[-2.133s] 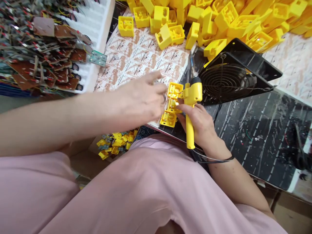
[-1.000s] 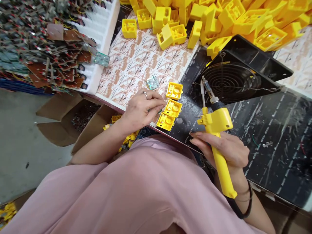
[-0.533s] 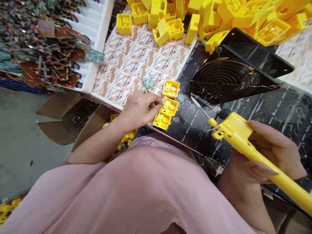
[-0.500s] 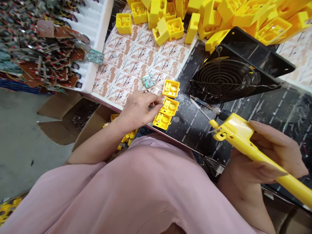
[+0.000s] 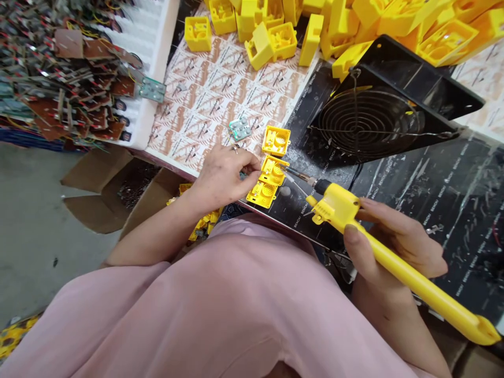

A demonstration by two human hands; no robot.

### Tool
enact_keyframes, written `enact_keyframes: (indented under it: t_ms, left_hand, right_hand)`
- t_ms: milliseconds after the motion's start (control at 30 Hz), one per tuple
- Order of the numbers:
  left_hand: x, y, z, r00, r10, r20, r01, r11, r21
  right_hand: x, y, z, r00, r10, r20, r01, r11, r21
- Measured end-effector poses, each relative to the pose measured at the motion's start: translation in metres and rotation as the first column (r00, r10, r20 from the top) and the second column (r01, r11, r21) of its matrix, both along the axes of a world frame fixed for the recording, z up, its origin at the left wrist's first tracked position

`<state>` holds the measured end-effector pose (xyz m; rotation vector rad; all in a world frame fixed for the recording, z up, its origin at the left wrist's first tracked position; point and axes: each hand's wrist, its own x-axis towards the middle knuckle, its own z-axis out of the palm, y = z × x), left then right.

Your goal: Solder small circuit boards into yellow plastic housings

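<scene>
2 bare hands work over 3 square yellow plastic housings (image 5: 273, 170), open side up in a row along the edge of a black bench mat (image 5: 401, 178). The left hand (image 5: 222, 176) rests just beside them, its fingertips (image 5: 252, 167) pinched narrow on something too small and hidden to tell. The right hand (image 5: 394, 236) wraps its fingers round a yellow plastic soldering iron (image 5: 338, 205), whose metal tip reaches the middle housing (the second of the 3). 1 small green circuit board (image 5: 240, 129) lies on a brown-printed paper sheet (image 5: 220, 89) nearby. Beyond sit a black round-grilled fan (image 5: 368, 118), a heap of loose yellow housings (image 5: 311, 39) and a white tray (image 5: 155, 68).
</scene>
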<state>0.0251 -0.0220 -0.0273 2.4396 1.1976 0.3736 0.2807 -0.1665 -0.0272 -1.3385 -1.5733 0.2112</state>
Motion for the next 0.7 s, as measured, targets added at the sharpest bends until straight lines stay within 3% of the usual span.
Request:
enact_keyframes:
  t_ms: [167, 467, 700]
  left_hand:
    - [0.007, 0.008, 0.010, 0.986, -0.075, -0.150, 0.084, 0.995, 0.056]
    - [0.023, 0.026, 0.020, 0.961, -0.091, -0.261, 0.109, 0.992, 0.057]
    - [0.029, 0.027, 0.022, 0.947, -0.114, -0.300, 0.143, 0.987, 0.078]
  right_hand:
    - [0.003, 0.003, 0.009, 0.979, 0.143, 0.144, -0.159, 0.981, 0.109]
    - [-0.007, 0.007, 0.017, 0.958, 0.063, 0.278, -0.070, 0.997, 0.015]
    - [-0.015, 0.008, 0.011, 0.978, 0.113, 0.177, -0.118, 0.993, 0.019]
